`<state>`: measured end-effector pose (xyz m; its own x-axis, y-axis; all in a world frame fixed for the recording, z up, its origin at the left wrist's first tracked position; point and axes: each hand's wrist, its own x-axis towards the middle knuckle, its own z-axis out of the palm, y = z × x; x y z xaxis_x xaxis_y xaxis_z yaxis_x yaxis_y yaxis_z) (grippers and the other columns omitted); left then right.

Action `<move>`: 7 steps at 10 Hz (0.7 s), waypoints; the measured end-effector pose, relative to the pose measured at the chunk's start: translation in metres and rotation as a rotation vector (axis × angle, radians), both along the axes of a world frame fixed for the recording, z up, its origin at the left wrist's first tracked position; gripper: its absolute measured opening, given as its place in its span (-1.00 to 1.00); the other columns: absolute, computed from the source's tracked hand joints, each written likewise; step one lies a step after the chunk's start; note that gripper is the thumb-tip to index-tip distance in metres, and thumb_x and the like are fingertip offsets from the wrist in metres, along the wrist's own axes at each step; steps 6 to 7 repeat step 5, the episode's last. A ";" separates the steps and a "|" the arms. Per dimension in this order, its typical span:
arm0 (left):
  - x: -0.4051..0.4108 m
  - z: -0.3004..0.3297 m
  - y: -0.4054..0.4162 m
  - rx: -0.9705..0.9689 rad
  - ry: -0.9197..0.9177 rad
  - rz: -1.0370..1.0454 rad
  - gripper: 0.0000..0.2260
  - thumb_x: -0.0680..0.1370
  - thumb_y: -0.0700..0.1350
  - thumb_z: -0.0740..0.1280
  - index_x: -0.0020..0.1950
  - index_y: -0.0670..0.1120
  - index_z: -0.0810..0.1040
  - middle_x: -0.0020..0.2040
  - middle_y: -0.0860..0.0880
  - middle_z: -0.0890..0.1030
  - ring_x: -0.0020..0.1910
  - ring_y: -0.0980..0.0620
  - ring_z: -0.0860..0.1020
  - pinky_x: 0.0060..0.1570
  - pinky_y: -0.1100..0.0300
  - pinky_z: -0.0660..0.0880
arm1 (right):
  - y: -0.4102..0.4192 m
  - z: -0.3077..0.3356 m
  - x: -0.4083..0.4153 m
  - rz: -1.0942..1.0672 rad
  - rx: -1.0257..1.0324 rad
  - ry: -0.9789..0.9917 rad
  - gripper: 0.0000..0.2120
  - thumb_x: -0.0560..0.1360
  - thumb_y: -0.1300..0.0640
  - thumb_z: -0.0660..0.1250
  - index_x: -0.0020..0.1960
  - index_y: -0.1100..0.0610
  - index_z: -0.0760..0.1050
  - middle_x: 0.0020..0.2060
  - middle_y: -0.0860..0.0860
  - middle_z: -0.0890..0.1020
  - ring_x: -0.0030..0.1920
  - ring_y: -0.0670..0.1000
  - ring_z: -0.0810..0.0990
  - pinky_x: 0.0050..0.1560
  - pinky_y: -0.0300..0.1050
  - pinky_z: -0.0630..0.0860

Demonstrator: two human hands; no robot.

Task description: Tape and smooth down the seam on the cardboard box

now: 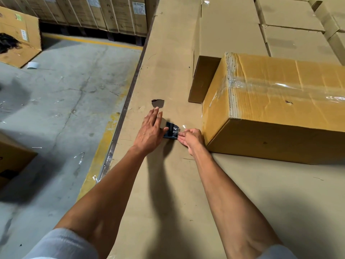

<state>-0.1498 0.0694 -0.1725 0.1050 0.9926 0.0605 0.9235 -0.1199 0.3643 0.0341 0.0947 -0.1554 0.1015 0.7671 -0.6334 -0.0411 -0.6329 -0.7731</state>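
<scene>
Two bare arms reach forward over big flat cardboard top point(168, 184). Left hand point(151, 131) lies on tape roll with dark blue holder point(170, 130), fingers spread flat. Right hand point(190, 138) pinches clear tape end point(177, 130) just beside holder. Yellow-brown cardboard box point(270, 109) sits just right of right hand, shiny clear tape point(280, 88) across its top and down its end. Torn hole point(157, 103) in cardboard top just past left fingertips. Grey floor point(56, 100) far left, yellow line along it. More plain boxes point(289, 19) stacked behind.
</scene>
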 end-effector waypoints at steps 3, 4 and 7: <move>0.008 0.017 0.001 -0.083 0.151 0.011 -0.33 0.79 0.16 0.05 0.78 -0.12 -0.13 0.77 -0.12 -0.20 0.76 -0.08 -0.22 0.73 -0.11 -0.11 | 0.002 0.010 0.005 -0.140 -0.028 0.069 -0.77 0.64 0.27 0.15 0.24 0.24 0.51 0.20 0.32 0.63 0.26 0.25 0.64 0.32 0.12 0.59; 0.011 0.026 -0.009 -0.079 0.162 0.013 -0.35 0.80 0.16 0.02 0.78 -0.10 -0.14 0.78 -0.09 -0.21 0.76 -0.07 -0.22 0.73 -0.13 -0.11 | 0.022 -0.035 0.014 -0.064 0.058 -0.150 -0.77 0.36 -0.01 0.22 -0.05 -0.06 0.56 0.17 0.09 0.68 0.20 0.17 0.65 0.31 0.18 0.60; 0.018 0.038 -0.026 -0.050 0.175 0.000 -0.37 0.80 0.14 0.00 0.78 -0.10 -0.13 0.78 -0.08 -0.19 0.76 -0.06 -0.19 0.73 -0.11 -0.12 | 0.009 -0.001 0.016 0.006 0.140 -0.258 -0.70 0.36 -0.08 0.12 -0.02 -0.09 0.55 0.18 0.03 0.69 0.16 0.10 0.64 0.26 0.14 0.60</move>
